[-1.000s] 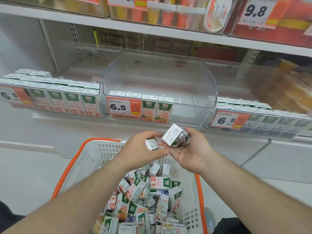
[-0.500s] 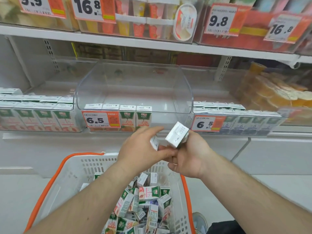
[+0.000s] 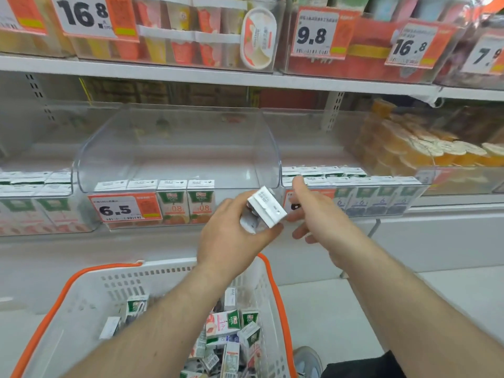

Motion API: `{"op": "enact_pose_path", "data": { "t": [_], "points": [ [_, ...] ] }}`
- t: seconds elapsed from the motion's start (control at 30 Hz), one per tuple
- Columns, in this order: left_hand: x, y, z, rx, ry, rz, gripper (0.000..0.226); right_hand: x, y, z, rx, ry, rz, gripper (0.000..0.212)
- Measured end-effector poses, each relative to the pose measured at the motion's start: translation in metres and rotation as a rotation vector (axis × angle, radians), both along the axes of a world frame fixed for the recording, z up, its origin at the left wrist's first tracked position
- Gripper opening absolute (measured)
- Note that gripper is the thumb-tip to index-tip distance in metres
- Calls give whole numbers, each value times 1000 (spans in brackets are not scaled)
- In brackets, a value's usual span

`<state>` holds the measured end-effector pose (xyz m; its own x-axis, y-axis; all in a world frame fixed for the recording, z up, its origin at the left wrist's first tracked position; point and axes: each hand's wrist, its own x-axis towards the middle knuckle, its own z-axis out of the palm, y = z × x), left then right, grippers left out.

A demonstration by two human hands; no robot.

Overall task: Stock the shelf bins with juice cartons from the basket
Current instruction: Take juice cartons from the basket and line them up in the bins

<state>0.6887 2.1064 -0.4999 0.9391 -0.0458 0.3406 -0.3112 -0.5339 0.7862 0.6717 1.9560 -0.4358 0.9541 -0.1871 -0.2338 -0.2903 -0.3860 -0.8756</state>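
The clear middle bin (image 3: 177, 148) carries an orange-and-white price tag (image 3: 124, 208) reading 6.5. Beside that tag, two green-topped cartons (image 3: 186, 201) stand in the bin's front row, each printed "100%" and what looks like "08" lower down. On the upper shelf, a tag reading 16.8 (image 3: 94, 16) hangs at the left, a tag reading 9.8 (image 3: 317, 34) right of centre, another 16.8 tag (image 3: 414, 46) farther right. At the right edge a cut-off tag (image 3: 488, 54) starts with 7.

left hand (image 3: 231, 236) grips cartons (image 3: 266, 210); right hand (image 3: 313, 214) open | basket (image 3: 174, 276) below
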Motion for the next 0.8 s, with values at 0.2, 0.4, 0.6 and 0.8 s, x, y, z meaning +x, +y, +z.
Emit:
{"op": "enact_pose_path", "data": {
  "t": [0.2,0.4,0.6,0.8],
  "points": [
    [10,-38,4,58,42,132,37,-17,20,2,-404,-362,-138,68],
    [11,-69,11,135,-11,80,29,-10,3,9,-716,-477,-200,32],
    [20,-93,27,138,126,-37,72,20,-74,37,-712,-823,-440,21],
    [29,-110,15,206,298,-107,82,76,-173,28,-926,-568,-401,38]
  ]
}}
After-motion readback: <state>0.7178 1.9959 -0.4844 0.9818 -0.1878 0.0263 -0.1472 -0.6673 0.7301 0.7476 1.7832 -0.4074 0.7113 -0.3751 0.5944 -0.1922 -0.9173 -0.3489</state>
